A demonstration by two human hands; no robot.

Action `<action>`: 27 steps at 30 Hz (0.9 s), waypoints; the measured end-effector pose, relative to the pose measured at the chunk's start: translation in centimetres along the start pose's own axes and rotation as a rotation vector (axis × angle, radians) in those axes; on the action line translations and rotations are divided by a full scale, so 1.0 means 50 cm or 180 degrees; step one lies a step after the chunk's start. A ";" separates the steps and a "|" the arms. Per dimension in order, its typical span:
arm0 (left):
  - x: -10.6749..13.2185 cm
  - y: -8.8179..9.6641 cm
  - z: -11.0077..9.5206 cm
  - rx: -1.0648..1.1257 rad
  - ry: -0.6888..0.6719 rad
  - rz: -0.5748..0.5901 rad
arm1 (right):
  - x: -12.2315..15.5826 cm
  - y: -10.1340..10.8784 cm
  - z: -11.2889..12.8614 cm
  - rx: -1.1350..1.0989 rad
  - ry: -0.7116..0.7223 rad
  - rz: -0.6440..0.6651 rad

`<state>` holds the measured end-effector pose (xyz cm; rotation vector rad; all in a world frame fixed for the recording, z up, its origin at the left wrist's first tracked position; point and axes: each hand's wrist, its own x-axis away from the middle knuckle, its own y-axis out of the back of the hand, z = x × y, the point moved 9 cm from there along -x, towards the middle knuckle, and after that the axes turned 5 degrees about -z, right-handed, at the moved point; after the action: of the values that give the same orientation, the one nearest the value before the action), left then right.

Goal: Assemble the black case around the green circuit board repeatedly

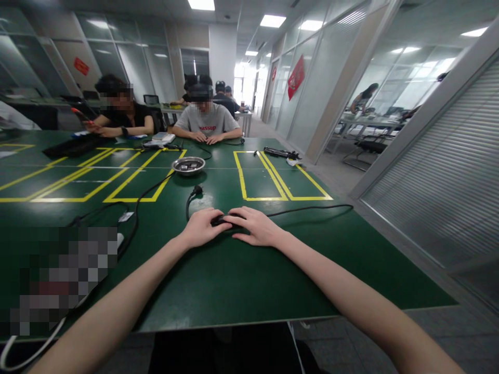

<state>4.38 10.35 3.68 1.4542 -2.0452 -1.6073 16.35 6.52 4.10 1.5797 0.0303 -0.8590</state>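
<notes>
Both my hands rest together on the green table (234,280), closed over a small black object (220,219) that lies between them. My left hand (202,226) curls its fingers round the object's left end. My right hand (255,226) covers its right end with the fingers pressed down on it. A black cable (312,209) runs from under my right hand off to the right. Most of the black object is hidden by my fingers.
A black plug on a short cord (194,195) lies just beyond my hands. A metal bowl (188,165) stands farther back between yellow tape outlines (268,179). More cables (134,218) trail at left. Two people sit across the table; the table edge drops off at right.
</notes>
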 end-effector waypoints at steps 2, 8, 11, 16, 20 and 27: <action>0.002 -0.002 0.004 0.0158 0.0037 0.0013 | -0.001 -0.007 0.001 0.0156 0.0038 0.0092; 0.009 0.020 -0.010 -0.0098 -0.0490 -0.0464 | 0.030 0.002 -0.115 0.0232 -0.1032 -0.0185; 0.011 0.012 -0.006 -0.0162 -0.0609 -0.0330 | 0.092 0.054 -0.228 0.0520 -0.2227 -0.0704; 0.011 -0.006 0.000 -0.0093 -0.0649 -0.0087 | 0.222 0.174 -0.342 0.1274 -0.3695 -0.1390; 0.013 -0.014 0.005 -0.0059 -0.0610 -0.0025 | 0.290 0.220 -0.374 0.1566 -0.4107 -0.1444; 0.013 -0.017 0.008 -0.0058 -0.0554 0.0066 | 0.380 0.206 -0.411 0.1556 -0.4820 -0.1204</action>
<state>4.28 10.17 2.54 1.3250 -2.1215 -1.7970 45.25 13.47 1.61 0.9705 -1.0415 -2.2886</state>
